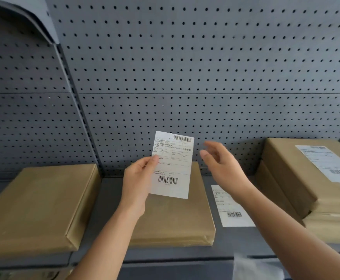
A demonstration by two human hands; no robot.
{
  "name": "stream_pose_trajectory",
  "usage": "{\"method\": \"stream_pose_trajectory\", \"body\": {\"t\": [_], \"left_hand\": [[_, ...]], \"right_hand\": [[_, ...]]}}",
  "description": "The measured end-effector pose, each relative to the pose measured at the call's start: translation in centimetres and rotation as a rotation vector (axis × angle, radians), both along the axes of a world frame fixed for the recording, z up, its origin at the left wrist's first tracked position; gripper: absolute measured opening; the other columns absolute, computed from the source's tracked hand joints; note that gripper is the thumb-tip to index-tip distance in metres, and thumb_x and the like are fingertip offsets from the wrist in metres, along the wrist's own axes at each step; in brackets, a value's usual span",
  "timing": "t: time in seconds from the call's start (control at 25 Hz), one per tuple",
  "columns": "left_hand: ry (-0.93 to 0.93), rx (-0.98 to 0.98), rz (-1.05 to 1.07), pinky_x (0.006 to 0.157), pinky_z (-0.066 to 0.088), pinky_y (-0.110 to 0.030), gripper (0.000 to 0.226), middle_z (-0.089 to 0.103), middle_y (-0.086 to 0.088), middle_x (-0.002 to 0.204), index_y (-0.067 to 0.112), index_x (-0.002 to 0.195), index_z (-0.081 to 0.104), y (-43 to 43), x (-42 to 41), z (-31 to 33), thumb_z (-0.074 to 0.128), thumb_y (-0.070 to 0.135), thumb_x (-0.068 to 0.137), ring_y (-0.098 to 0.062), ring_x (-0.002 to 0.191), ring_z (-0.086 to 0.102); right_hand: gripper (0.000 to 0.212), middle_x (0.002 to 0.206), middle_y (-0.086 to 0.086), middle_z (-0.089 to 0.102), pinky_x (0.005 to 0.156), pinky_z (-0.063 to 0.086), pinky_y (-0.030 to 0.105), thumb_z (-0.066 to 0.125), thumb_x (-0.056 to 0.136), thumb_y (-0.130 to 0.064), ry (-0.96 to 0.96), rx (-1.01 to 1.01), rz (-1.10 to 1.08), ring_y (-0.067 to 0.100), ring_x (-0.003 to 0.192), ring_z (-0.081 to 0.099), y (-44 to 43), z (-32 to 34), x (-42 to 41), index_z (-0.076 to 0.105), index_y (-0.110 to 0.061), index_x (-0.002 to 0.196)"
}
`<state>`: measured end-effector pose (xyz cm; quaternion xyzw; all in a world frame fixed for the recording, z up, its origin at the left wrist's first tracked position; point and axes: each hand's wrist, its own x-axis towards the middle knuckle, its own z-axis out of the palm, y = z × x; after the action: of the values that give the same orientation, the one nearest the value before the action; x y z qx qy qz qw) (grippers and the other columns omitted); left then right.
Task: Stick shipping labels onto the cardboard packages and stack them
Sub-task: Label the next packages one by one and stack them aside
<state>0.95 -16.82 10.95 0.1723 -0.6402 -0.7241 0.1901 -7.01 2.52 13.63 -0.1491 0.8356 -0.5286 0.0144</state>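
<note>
Setting: a grey shelf (108, 199) backed by a grey pegboard wall (185, 67), seen from head height looking forward and down.
Left hand (138, 176): raised over the shelf, thumb and fingers pinching the left edge of a shipping label.
Held label (172, 164): white, upright and tilted slightly, printed side facing the camera, 1 barcode at the top and 1 near the bottom. It is held in the air in front of the middle package, not touching it.
Right hand (223, 164): empty, fingers loosely spread, just beside the label's right edge, not touching it.
Middle package (175, 219): flat, brown, lying on the shelf below the held label; no label shows on the part of its top in view.
Left package (35, 205): brown, flat on the shelf, top bare.
Right stack (286, 178): brown packages piled at the right; the top one carries a stuck label (326, 162).
Loose label (228, 207): lying flat on the shelf between the middle package and the right stack, partly hidden by the right forearm.
</note>
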Motion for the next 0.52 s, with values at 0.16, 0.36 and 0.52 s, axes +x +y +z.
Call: {"method": "stream_pose_trajectory", "body": {"t": [0.16, 0.36, 0.52], "left_hand": [[-0.048, 0.029, -0.01, 0.068, 0.057, -0.027, 0.021, 0.082, 0.0, 0.099, 0.015, 0.099, 0.079, -1.0, 0.8, -0.5, 0.064, 0.03, 0.1, -0.017, 0.091, 0.078], [-0.106, -0.024, -0.037, 0.075, 0.061, -0.032, 0.019, 0.082, 0.003, 0.097, 0.017, 0.099, 0.079, -2.0, 1.5, -1.4, 0.063, 0.026, 0.101, -0.015, 0.093, 0.077], [-0.153, -0.152, -0.054, 0.083, 0.06, -0.037, 0.022, 0.082, 0.008, 0.094, 0.022, 0.094, 0.081, -3.1, 1.8, -2.2, 0.062, 0.028, 0.102, -0.01, 0.092, 0.077]], "right_hand": [[0.023, 0.099, 0.0, 0.077, 0.081, 0.061, 0.032, 0.056, 0.101, -0.028, -0.275, -0.153, 0.15, 0.018, 0.089, 0.073, -2.2, -1.8, 0.8, 0.065, -0.016, 0.119], [0.016, 0.097, 0.004, 0.079, 0.078, 0.062, 0.035, 0.055, 0.101, -0.01, -0.323, -0.203, 0.197, 0.024, 0.092, 0.075, -3.9, -3.1, 1.2, 0.071, -0.01, 0.106], [0.02, 0.097, 0.006, 0.079, 0.081, 0.061, 0.041, 0.053, 0.101, -0.007, -0.319, -0.192, 0.202, 0.027, 0.09, 0.075, -4.3, -3.8, 1.2, 0.072, -0.014, 0.105]]}}
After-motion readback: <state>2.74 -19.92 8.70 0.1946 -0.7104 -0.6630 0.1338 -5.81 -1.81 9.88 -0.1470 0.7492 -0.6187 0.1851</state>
